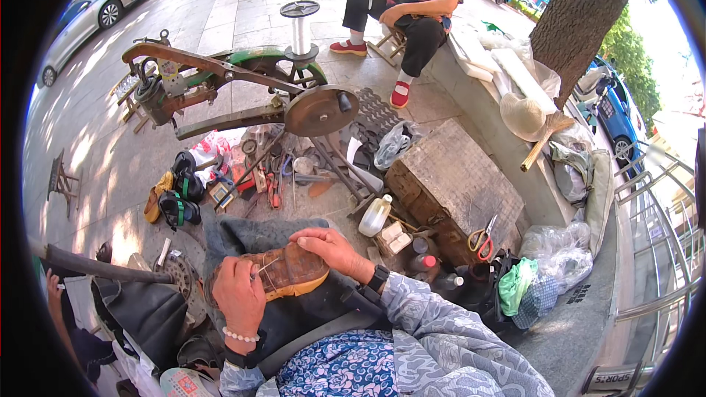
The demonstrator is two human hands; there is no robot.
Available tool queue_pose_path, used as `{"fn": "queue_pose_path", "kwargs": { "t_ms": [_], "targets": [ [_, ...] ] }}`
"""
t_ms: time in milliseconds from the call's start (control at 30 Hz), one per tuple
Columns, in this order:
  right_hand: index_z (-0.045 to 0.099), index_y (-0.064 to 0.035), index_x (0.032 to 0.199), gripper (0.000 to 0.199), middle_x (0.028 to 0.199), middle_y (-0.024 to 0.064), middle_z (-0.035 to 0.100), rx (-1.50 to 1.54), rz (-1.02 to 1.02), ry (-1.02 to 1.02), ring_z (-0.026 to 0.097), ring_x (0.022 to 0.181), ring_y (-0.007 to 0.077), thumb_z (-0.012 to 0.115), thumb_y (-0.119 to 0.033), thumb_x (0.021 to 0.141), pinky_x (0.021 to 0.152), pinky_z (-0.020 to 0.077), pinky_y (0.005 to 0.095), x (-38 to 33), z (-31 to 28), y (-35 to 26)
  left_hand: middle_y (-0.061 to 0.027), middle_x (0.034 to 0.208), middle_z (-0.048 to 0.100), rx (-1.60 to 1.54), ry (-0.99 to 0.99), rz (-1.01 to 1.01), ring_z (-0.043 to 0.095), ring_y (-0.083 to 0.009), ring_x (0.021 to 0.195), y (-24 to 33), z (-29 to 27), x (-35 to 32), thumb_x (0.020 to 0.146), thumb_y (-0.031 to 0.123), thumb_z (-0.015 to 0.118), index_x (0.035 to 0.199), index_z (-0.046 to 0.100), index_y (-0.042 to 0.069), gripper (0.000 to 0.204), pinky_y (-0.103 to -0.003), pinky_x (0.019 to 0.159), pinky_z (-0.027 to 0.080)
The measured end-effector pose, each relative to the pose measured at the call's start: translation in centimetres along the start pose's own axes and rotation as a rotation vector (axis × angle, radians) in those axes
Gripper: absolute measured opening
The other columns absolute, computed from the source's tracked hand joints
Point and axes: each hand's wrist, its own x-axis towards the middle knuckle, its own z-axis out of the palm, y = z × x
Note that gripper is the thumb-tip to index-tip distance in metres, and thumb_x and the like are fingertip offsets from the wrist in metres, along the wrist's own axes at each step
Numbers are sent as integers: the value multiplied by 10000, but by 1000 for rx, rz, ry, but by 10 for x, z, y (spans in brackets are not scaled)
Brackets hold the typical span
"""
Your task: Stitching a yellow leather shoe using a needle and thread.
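Note:
A shoe (298, 272) lies sole up across my lap, its sole brown and its side yellow. My right hand (331, 250) grips the shoe's right end, fingers over the sole. At the other end my left hand (239, 295) is closed, its fingers bent against the sole. A thin, pale thread (269, 267) crosses the sole beside these fingers. Something small and thin shows at the left fingertips, too little of it to name. Under the shoe a dark apron-like cloth (232, 232) covers my lap.
Ahead stands a hand-cranked sewing machine (220, 77) with a thread spool (300, 33). Tools and sandals (178, 208) lie on the pavement. To the right are a wooden box (456, 176) with scissors (483, 239), and a white bottle (376, 215). A person (412, 15) sits beyond.

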Motion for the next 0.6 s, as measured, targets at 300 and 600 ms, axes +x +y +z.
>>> {"fn": "queue_pose_path", "kwargs": {
  "t_ms": [300, 600],
  "targets": [
    [615, -1, 1123, 346, 1027, 31, 630, 60, 16, -11, 564, 941, 96, 540, -270, 919, 862, 446, 254, 0, -1, 4, -108, 869, 528, 5, 1, -3, 564, -320, 778, -1, 1, -1, 773, 69, 606, 847, 555, 35, 96, -399, 643, 448],
    [601, 10, 1134, 319, 1056, 56, 640, 96, 21, -4, 583, 968, 115, 538, -222, 924, 878, 452, 261, 1, -1, 5, -107, 869, 532, 6, -3, -11, 565, -317, 781, 0, 0, 0, 770, 75, 612, 844, 558, 42, 97, -399, 648, 449]
  ]
}}
